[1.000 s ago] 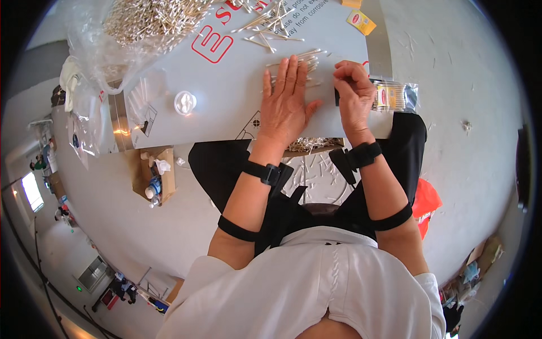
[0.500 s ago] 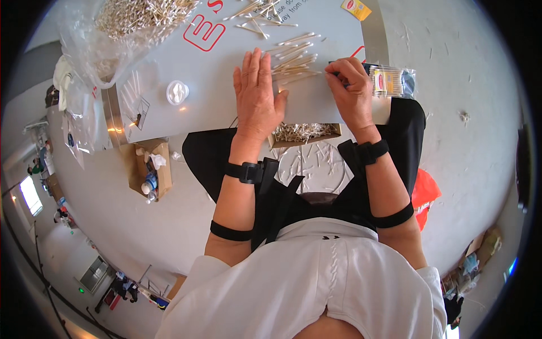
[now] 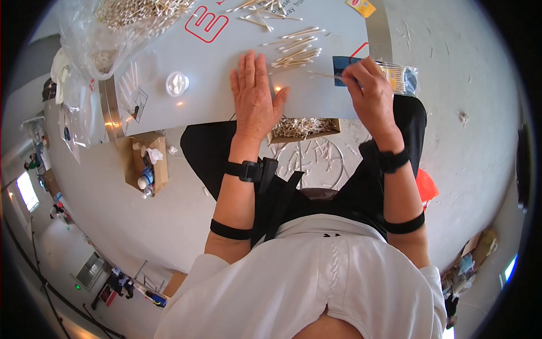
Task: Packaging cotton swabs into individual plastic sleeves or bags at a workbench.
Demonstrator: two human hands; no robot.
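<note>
My left hand [image 3: 252,96] lies flat on the grey tabletop [image 3: 214,107], fingers stretched out, just left of a small row of cotton swabs [image 3: 298,53]. In my right hand [image 3: 370,93] the fingers are pinched on one cotton swab [image 3: 323,74], whose tip points left toward the row. Beneath that swab a dark blue rectangle [image 3: 340,63] shows, partly hidden by the hand. Behind the right fingers, at the table's right edge, lies a clear packet of swabs [image 3: 402,79] with a yellow label.
A clear plastic bag [image 3: 90,45] of many swabs [image 3: 141,12] fills the far left. More loose swabs [image 3: 265,16] lie at the back. A round white tub [image 3: 177,83] stands left. Below the edge are a box of swabs [image 3: 305,129] and a cardboard box with bottles [image 3: 160,169]. A yellow card [image 3: 361,7] lies far right.
My right hand has moved right, away from the row, drawing one cotton swab with it. More of the dark blue rectangle shows. My left hand stays nearly in place.
</note>
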